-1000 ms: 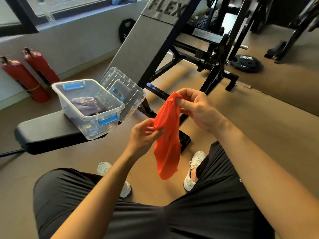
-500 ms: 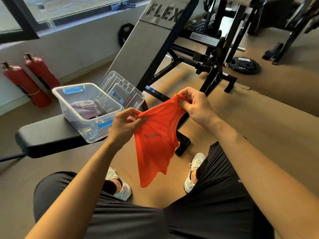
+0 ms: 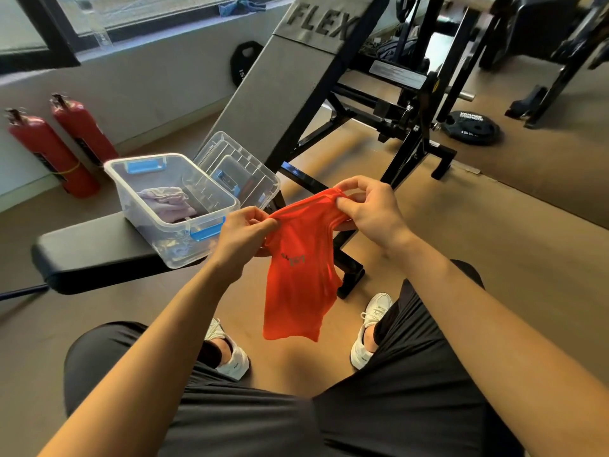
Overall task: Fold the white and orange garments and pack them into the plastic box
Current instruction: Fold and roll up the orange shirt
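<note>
Head view shows me the thin orange fabric garment (image 3: pixel 300 275) hanging in the air above the floor, in front of the person's knees, held up by its top edge. The left hand (image 3: pixel 242 239) pinches the left end of that edge between thumb and fingers. The right hand (image 3: pixel 372 212) pinches the right end, where the cloth bunches up. The rest of the garment drapes down loosely, with a small dark print facing me.

Just left of the left hand I see the clear rectangular plastic box (image 3: pixel 174 249) with blue clips, standing open toward the right end of the black padded bench seat (image 3: pixel 95 252). A pale, whitish folded garment (image 3: pixel 164 202) lies in its bottom. The clear plastic lid (image 3: pixel 237 169) sits tilted just behind the box, on its right side.

Further out, two red fire extinguishers (image 3: pixel 49 153) lean at the wall on the left, and a black weight plate (image 3: pixel 474 127) lies on the floor at the far right.
</note>
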Demonstrator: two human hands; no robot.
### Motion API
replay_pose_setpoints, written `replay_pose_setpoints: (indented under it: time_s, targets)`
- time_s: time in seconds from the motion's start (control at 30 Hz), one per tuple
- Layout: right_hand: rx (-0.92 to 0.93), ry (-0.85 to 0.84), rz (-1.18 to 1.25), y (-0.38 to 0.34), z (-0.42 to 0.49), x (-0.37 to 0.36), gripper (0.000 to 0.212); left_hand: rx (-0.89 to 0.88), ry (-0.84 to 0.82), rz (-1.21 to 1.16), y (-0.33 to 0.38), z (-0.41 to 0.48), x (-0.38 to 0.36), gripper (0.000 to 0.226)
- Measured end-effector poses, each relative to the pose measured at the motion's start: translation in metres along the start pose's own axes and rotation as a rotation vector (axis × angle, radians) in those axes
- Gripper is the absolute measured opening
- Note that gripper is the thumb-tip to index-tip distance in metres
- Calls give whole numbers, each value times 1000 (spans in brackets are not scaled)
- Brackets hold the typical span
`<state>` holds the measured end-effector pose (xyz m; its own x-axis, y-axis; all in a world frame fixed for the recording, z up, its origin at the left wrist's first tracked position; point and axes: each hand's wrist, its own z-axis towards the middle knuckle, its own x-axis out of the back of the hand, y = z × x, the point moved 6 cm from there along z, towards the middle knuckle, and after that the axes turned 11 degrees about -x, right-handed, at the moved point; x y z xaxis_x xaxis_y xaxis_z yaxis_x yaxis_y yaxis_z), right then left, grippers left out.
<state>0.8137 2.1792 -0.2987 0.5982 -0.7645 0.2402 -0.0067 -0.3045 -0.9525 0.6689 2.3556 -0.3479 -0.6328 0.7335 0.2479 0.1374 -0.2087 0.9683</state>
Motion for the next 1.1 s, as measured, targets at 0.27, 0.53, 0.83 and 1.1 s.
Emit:
replay_pose_setpoints:
  time_s: [0.27, 0.53, 0.83, 1.1]
  targets:
    - [-82, -71, 185, 6, -9, -27, 21, 63, -2, -238, 8, -23, -30, 11]
    - [-56, -107, 148, 8, -17, -27, 28, -231, -17, -101, 14, -31, -46, 40]
    - [30, -335, 302, -6, -19, -23, 27, -537, -51, -215, 25, -24, -49, 33]
    - [81, -145, 270, 34, -12, 2, 34, -204, -39, -422, 13, -10, -40, 17]
